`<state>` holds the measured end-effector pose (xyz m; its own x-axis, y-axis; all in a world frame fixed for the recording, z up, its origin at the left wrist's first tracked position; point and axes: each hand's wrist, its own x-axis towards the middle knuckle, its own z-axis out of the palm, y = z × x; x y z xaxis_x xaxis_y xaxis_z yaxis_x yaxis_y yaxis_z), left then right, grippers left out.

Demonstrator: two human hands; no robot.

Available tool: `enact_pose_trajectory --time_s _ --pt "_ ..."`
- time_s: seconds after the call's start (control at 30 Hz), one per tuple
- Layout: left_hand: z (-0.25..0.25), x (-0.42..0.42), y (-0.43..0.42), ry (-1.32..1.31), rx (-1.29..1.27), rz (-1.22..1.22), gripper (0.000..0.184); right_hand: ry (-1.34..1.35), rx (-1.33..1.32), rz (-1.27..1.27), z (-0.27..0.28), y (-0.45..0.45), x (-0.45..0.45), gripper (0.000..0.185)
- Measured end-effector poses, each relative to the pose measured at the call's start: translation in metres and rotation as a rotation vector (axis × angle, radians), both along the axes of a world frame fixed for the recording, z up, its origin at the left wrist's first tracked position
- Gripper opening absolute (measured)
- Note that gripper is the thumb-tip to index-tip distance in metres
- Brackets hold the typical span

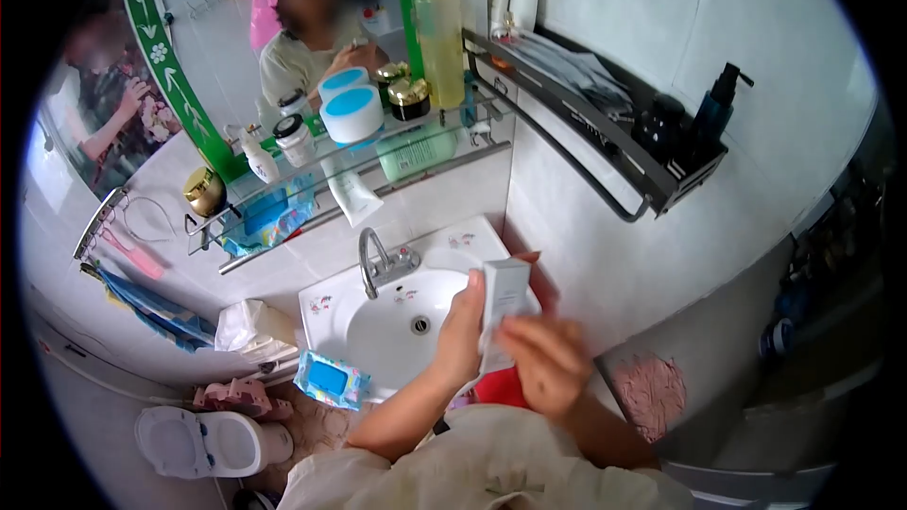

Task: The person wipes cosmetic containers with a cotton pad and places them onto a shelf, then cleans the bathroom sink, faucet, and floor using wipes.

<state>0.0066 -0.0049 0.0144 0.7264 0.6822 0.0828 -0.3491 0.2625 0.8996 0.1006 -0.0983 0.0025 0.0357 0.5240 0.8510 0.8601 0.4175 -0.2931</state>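
Note:
A white box (507, 293) with small grey print stands upright in my left hand (461, 331), whose fingers are wrapped round its left side, above the right part of the white sink (364, 349). My right hand (548, 359) is at the lower right of the box, its fingers bent and blurred by motion; whether it grips anything is not clear. Something red (501, 387) shows below and between my hands. The chrome faucet (373, 264) rises behind the basin, left of the box.
A glass shelf (359, 156) holds jars, tubes and bottles under a green-framed mirror (179, 66). A black rack (605, 132) juts from the right wall. Blue wipes (329, 380) lie on the sink's left corner. A toilet (231, 444) stands lower left.

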Motion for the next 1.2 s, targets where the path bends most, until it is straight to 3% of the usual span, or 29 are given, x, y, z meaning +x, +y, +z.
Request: enact_pose_trajectory --time_s 0.07,0.13,0.27,0.33,0.37,0.43,0.53,0.73,0.8,0.83,0.9,0.93,1.0,1.2 --pt "0.001 0.007 -0.005 -0.066 -0.102 -0.035 0.06 0.072 0.083 -0.138 0.024 0.01 0.008 0.021" --pt "-0.002 0.011 0.002 0.037 -0.012 -0.095 0.057 0.097 0.134 -0.169 0.022 0.016 0.01 0.019" --pt "0.009 0.012 0.035 0.007 -0.102 0.14 0.059 -0.025 0.012 0.041 -0.012 0.006 0.003 0.025" --pt "0.022 0.01 0.053 -0.04 -0.033 0.22 0.055 0.043 -0.266 0.145 -0.03 0.0 0.005 0.021" --pt "0.027 0.008 0.064 -0.03 0.086 0.25 0.05 0.033 -0.264 0.148 -0.037 -0.003 0.006 0.021" --pt "0.045 0.013 0.084 -0.051 0.271 0.318 0.04 0.286 -0.363 0.027 -0.048 -0.01 0.012 0.014" --pt "0.078 0.03 0.127 -0.197 0.489 0.424 0.025 0.319 -0.415 -0.06 -0.053 -0.02 0.019 0.017" --pt "0.176 0.077 0.211 -0.219 0.841 0.7 0.041 0.401 -0.427 -0.196 -0.053 -0.024 0.011 0.015" --pt "0.2 0.1 0.227 -0.274 1.202 0.982 0.048 0.405 -0.431 -0.205 -0.054 -0.026 0.01 0.015" --pt "0.208 0.111 0.239 -0.281 1.206 0.981 0.048 0.411 -0.443 -0.215 -0.053 -0.026 0.01 0.015" --pt "0.218 0.128 0.255 -0.12 1.468 0.995 0.049 0.428 -0.437 -0.252 -0.043 -0.026 0.004 0.013" --pt "0.22 0.134 0.257 -0.126 1.47 0.997 0.049 0.445 -0.436 -0.284 -0.039 -0.026 0.003 0.011" --pt "0.223 0.144 0.26 0.166 1.37 0.894 0.047 0.47 -0.417 -0.3 -0.04 -0.027 0.004 0.011" --pt "0.224 0.162 0.272 0.378 1.447 0.757 0.051 0.545 -0.403 -0.344 -0.046 -0.031 0.011 0.011"
